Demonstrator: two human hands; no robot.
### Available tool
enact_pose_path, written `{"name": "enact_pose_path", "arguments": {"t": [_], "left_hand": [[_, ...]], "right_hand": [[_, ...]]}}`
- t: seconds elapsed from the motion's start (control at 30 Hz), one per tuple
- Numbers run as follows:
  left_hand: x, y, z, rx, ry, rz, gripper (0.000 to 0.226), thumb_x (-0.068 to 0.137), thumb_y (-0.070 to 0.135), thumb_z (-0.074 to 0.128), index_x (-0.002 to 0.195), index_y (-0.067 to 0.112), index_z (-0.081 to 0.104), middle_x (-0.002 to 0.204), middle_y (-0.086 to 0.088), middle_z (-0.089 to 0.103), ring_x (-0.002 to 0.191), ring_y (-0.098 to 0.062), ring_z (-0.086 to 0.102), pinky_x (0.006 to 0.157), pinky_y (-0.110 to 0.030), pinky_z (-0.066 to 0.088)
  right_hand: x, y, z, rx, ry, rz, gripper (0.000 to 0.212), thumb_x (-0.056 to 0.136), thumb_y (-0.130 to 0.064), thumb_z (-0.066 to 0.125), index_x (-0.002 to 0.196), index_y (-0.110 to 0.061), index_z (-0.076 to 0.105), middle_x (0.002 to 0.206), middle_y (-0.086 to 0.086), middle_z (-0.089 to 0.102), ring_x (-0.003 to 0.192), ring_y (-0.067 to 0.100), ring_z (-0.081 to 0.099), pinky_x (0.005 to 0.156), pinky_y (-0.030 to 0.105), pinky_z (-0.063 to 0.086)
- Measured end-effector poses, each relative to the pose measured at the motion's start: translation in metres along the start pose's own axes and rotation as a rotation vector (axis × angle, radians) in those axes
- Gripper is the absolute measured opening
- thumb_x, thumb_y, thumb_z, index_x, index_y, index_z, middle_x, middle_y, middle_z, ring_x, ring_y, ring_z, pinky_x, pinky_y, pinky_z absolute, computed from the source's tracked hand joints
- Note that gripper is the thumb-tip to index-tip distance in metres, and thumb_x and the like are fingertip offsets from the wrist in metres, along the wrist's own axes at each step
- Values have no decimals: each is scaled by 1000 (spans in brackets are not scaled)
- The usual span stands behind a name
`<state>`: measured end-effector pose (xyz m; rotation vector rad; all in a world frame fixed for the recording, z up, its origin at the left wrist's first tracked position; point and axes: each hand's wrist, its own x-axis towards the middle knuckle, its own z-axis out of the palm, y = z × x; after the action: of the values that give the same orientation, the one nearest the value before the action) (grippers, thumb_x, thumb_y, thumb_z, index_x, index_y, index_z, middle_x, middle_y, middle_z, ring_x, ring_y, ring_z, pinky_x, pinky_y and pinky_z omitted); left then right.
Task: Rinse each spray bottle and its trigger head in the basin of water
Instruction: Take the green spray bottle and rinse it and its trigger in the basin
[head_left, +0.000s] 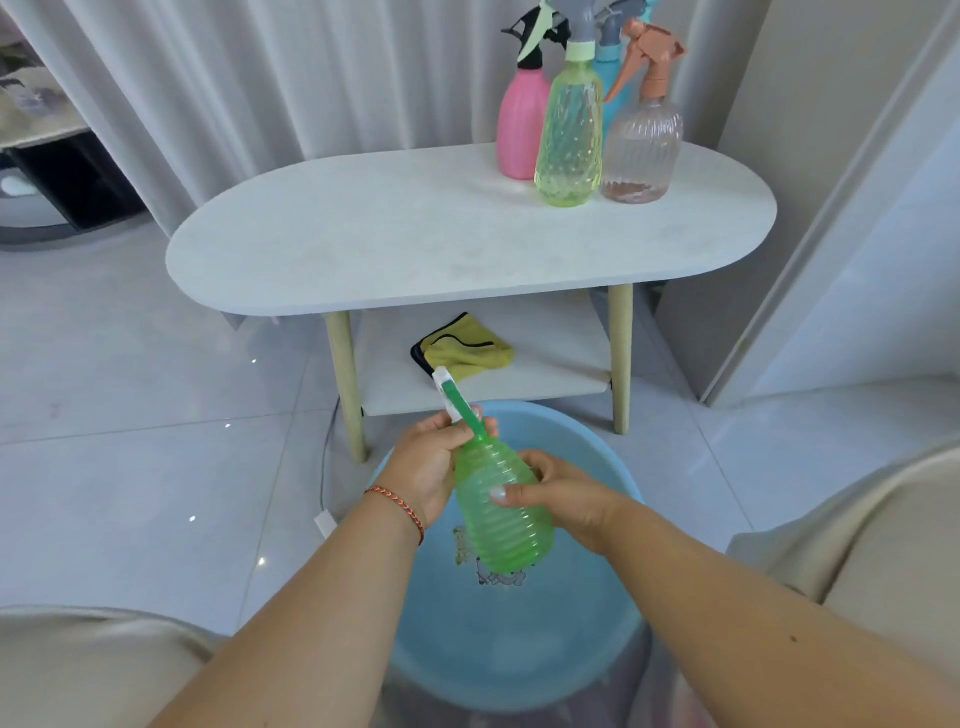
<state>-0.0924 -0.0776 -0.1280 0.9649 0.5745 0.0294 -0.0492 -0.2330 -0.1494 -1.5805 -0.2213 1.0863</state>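
The green spray bottle (501, 512) hangs tilted above the blue basin (587, 649), its base low over the water and its neck pointing up and away. The right hand (563, 501) wraps the ribbed body, thumb across the front; the left hand (434, 457) closes round the neck and the trigger head (457, 402), whose white nozzle sticks out above the fingers. The bottle looks like thin translucent plastic, so I judge it light, a little squashy under a firm squeeze, and slick once wet; the ribs give the fingers purchase. The neck collar seems the stiffest place to hold for unscrewing the head. Beyond the basin stands a white oval table (363, 249) carrying the pink bottle (519, 127), the yellow-green bottle (569, 130), the clear bottle (644, 148) and a blue one mostly hidden behind them. A yellow cloth (467, 348) lies on the shelf below.
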Motion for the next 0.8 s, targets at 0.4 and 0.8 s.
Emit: {"name": "enact_pose_path", "arguments": {"t": [0.4,0.8], "left_hand": [[14,-21,-26,109,302,62,16,92,5,53,84,16,60,89,-2,67,97,-19,58,88,-35,45],[30,-44,-54,239,380,-44,15,91,4,53,87,16,61,89,-6,65,87,-18,57,77,-32,49]], "right_hand": [[21,62,-9,-403,-48,283,48,59,-30,84,101,-22,63,106,0,69,98,20,67,87,36,55],[38,91,-31,-780,320,416,85,72,-59,70,131,-6,39,128,7,55,116,25,56,82,29,44]]}}
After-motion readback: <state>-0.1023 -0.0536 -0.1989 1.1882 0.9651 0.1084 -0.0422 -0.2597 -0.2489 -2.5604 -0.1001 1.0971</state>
